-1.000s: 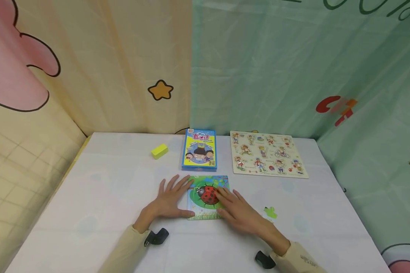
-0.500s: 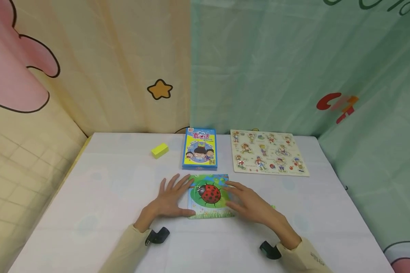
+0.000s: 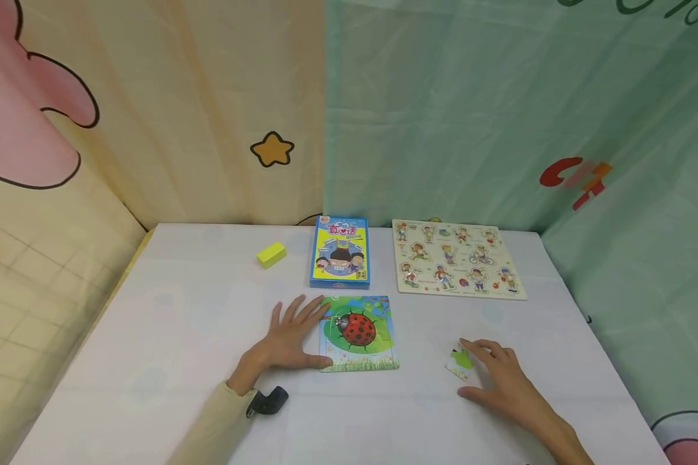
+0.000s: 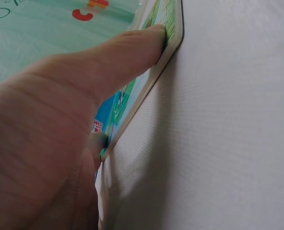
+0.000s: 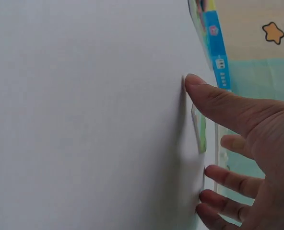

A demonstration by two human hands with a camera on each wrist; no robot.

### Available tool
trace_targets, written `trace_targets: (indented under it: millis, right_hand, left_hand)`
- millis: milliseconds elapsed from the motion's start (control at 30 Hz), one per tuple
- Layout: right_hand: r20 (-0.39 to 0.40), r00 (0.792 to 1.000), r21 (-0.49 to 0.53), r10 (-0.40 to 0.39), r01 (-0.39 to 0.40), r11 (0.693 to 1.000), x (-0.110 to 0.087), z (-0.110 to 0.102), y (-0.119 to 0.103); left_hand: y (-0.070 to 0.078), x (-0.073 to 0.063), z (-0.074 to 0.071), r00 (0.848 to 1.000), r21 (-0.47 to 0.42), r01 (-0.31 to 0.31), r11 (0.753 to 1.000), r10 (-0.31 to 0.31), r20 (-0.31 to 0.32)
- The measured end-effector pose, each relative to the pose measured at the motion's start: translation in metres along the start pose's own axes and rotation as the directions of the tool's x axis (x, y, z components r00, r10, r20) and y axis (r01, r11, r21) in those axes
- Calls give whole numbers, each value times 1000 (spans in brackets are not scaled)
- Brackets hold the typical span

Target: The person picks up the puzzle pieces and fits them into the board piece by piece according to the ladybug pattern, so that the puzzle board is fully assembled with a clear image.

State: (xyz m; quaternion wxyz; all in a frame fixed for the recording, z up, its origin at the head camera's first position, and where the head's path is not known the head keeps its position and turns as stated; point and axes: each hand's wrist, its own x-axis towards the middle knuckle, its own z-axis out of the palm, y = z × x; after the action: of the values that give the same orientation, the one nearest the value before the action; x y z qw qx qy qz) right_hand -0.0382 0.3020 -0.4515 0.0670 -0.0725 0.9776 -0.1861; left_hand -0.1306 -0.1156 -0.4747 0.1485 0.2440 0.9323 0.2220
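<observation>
A square ladybug puzzle (image 3: 356,330) lies on the white table. My left hand (image 3: 285,343) rests at its left side with fingers spread; the thumb lies on the lower corner and the fingertips touch the upper left edge. In the left wrist view the thumb (image 4: 127,55) presses the puzzle's rim from above. To the right lies a loose puzzle piece (image 3: 461,361), green and white with grass along one side. My right hand (image 3: 505,384) is over its right side, thumb and fingers parted around it. In the right wrist view the piece (image 5: 202,132) shows behind the thumb, ungripped.
Behind the puzzle lies a blue and yellow card box (image 3: 340,253). A yellow block (image 3: 271,255) is to its left. At the back right lies a wooden picture board (image 3: 456,260) with cartoon children. Fabric curtains (image 3: 442,116) hang behind the table.
My right hand has left the puzzle's right side and moved right to the loose piece. The left hand has stayed on the puzzle.
</observation>
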Motion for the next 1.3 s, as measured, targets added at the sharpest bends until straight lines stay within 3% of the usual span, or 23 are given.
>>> trace_targets:
  millis: [200,567,867,1000,1200,1300]
  right_hand:
    - [-57,998,11,-15,16,1000,-5,1,14]
    - [-110,991,18,-78,80,997,0,8,8]
    - [-1,990,171,-139,137,976,21,1,-6]
    - [-6,969,220,-245,240,945,36,2,-25]
    - [1,914,257,-405,391,884,54,12,-55]
    - [20,904,224,-428,413,883,60,19,-68]
  left_hand:
    - [-1,-1,0,1000,-14,-8,1000,8,-4]
    - [0,-1,-1,1000,-8,-4,1000,4,6]
    - [-3,-2,2,1000,-23,-21,1000,20,-8]
    - [-6,-1,6,1000,-24,-12,1000,12,-10]
    - [-4,-1,3,1000,-18,-7,1000,7,-4]
    - [-4,0,2,1000,-10,2,1000,-2,3]
